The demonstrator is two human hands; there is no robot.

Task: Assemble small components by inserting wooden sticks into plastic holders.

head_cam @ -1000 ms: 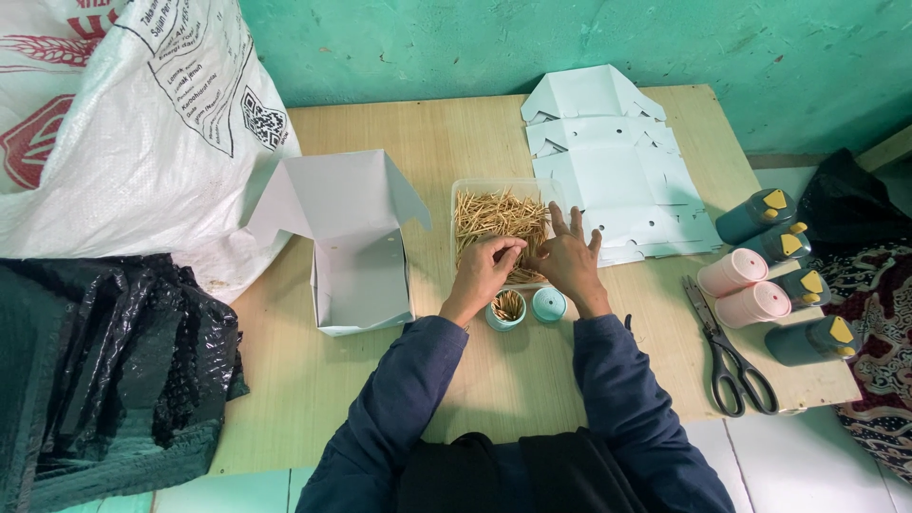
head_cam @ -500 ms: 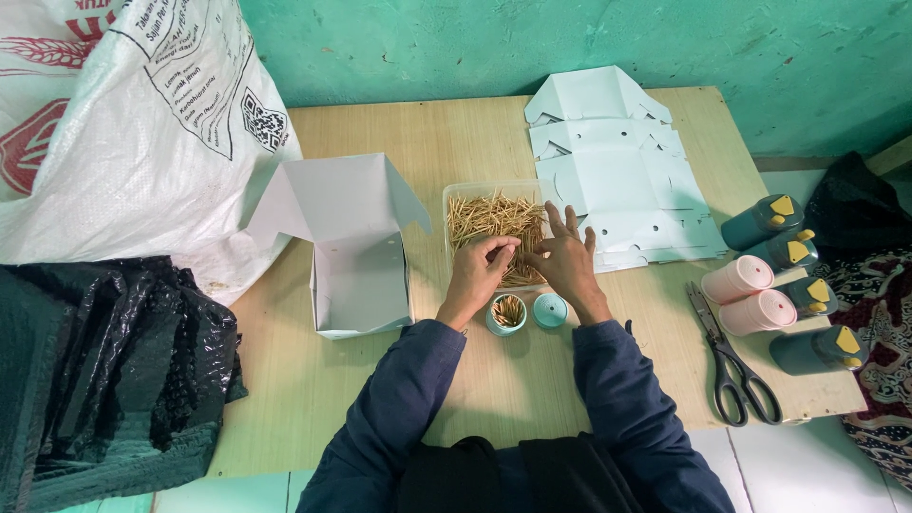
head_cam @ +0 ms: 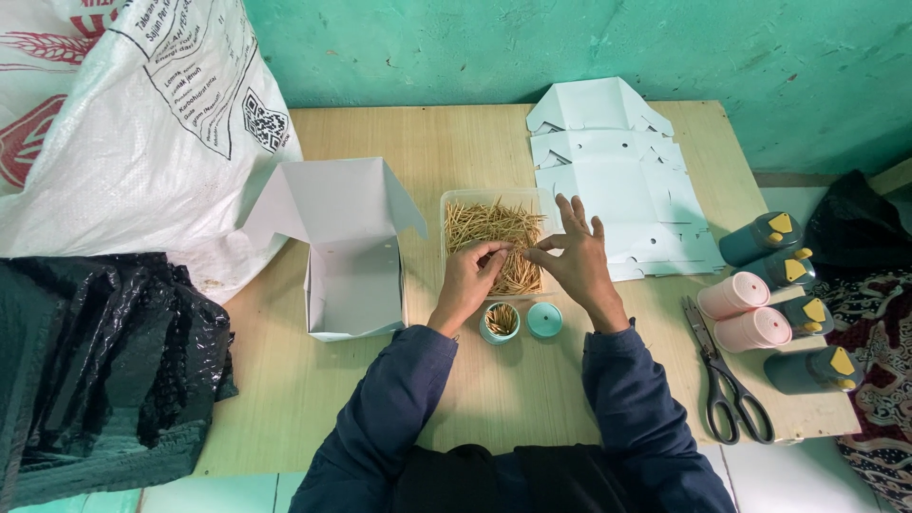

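Furthest left, a crumpled black plastic sheet (head_cam: 100, 366) lay over the edge of the pale wooden desk (head_cam: 418, 142), with a large white woven sack (head_cam: 123, 123) printed in red and black propped behind it. Next came an open white cardboard box (head_cam: 347, 252), flaps spread, lying on the desk. Just right of it stood a clear rectangular plastic tray (head_cam: 446, 204) filled with thin tan wooden sticks (head_cam: 489, 228). Both hands met over the near part of that tray: the left hand (head_cam: 467, 280) was curled, its fingertips pinched on a few sticks, and the right hand (head_cam: 577, 258) pinched the same small bundle between thumb and forefinger, its other fingers fanned upward. Directly below the left hand, touching the tray's near edge, sat a small round teal cup (head_cam: 500, 321) partly filled with upright sticks, and just beside it lay its round teal lid (head_cam: 544, 319). Behind the right hand spread a stack of flat, unfolded white cardboard box blanks (head_cam: 613, 180). Further right lay black-handled scissors (head_cam: 727, 385), then two pink cylindrical containers (head_cam: 746, 312) on their sides, and several dark green containers with yellow caps (head_cam: 793, 285) near the desk's right edge.
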